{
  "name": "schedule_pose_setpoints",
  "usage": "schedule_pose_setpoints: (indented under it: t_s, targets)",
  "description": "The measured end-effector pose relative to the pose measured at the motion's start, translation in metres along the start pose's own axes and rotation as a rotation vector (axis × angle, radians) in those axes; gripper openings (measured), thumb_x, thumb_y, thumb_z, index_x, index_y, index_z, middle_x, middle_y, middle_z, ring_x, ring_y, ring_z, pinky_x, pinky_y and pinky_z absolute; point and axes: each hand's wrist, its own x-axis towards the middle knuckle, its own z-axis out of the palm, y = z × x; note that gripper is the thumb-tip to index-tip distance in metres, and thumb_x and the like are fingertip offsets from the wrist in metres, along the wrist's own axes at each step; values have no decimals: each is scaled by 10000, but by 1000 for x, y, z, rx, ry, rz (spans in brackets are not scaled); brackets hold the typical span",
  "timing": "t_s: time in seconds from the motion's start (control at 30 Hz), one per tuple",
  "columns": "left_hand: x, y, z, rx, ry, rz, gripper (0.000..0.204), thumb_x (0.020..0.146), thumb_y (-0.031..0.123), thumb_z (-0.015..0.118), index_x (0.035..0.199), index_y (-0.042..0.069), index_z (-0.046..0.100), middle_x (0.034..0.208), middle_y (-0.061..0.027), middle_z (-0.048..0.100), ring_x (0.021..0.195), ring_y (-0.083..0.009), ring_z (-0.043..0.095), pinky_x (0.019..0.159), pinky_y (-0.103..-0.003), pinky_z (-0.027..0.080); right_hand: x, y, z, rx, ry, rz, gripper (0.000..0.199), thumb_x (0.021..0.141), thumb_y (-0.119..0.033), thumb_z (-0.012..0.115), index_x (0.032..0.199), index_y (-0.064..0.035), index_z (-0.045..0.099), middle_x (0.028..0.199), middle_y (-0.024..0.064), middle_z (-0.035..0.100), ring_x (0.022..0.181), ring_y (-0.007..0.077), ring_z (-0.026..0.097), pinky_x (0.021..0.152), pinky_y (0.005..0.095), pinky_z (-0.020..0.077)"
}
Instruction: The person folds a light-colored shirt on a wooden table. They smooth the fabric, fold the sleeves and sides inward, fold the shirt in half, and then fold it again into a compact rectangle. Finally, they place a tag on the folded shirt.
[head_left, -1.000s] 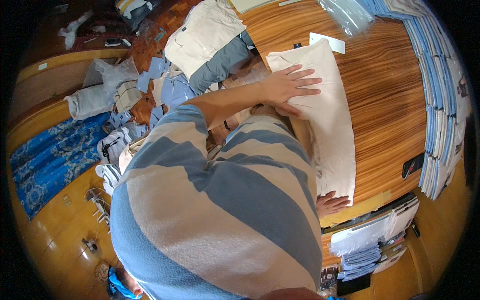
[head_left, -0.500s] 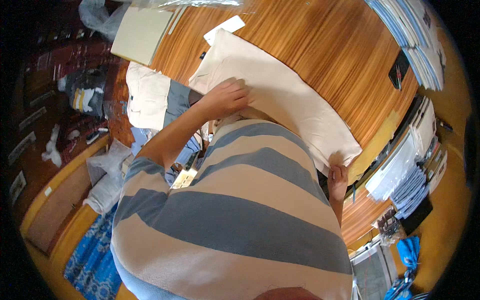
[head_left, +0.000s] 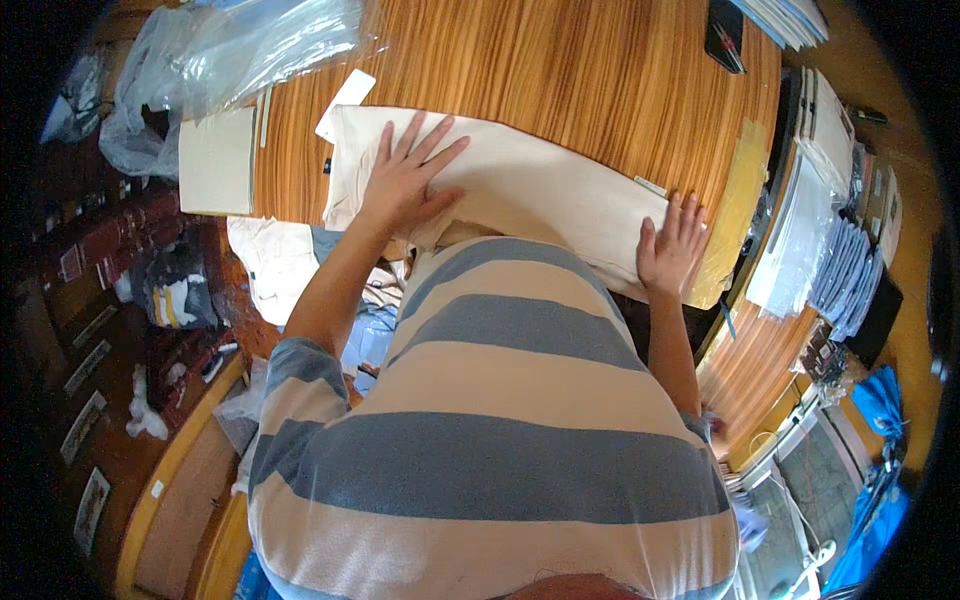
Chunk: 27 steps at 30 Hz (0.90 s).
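Observation:
A cream folded garment (head_left: pixel 535 170) lies stretched along the near edge of the wooden table (head_left: pixel 590 75). My left hand (head_left: pixel 405 180) rests on its left part, fingers spread wide. At the garment's right end my right hand (head_left: pixel 672 245) is laid flat, fingers stretched toward the far side. Neither hand grips anything. A small dark tab (head_left: pixel 327 167) shows at the garment's left edge. Beside its upper left corner is a white card (head_left: pixel 346 104). What kind of garment it is, I cannot tell.
Clear plastic bags (head_left: pixel 235 55) and a pale flat board (head_left: pixel 217 160) occupy the table's left end. A dark phone (head_left: pixel 723 37) sits at the far right, near a yellowish paper strip (head_left: pixel 738 200). Folded blue clothes (head_left: pixel 845 265) are stacked beyond the right edge.
Both hands have gone from closed on the cloth to flat and spread. The garment now lies straighter, its right end farther from me. My view has turned.

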Motion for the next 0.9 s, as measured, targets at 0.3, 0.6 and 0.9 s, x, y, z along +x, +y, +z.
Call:
schedule_pose_setpoints:
  t_s: [0.3, 0.6, 0.9]
  targets:
    - [-3, -6, 0, 39, -55, 14, 876, 844, 669, 737, 1605, 355, 437, 1740, 17, 280, 1616, -365, 167, 1293, -638, 96, 2, 26, 2, 58, 18, 5, 716, 1059, -545, 470, 1648, -151, 371, 1728, 147, 292, 1589, 471, 204, 1253, 671, 138]
    - [-1, -16, 18, 14, 36, 80, 675, 1012, 549, 586, 1620, 297, 436, 1744, -43, 280, 1608, -394, 192, 1281, -631, 118, -13, 11, 7, -136, 125, 249, 768, 1035, -583, 523, 1636, -126, 385, 1704, 213, 312, 1571, 497, 235, 1257, 659, 172]
    - [-26, -34, -4, -53, 161, 345, 574, 1010, 363, 654, 1523, 131, 541, 1612, -147, 456, 1512, -352, 393, 1247, -535, 299, -110, -172, -27, 636, 93, 396, 333, 973, -230, 707, 1186, 24, 676, 1090, 248, 722, 1020, 374, 717, 930, 465, 562]
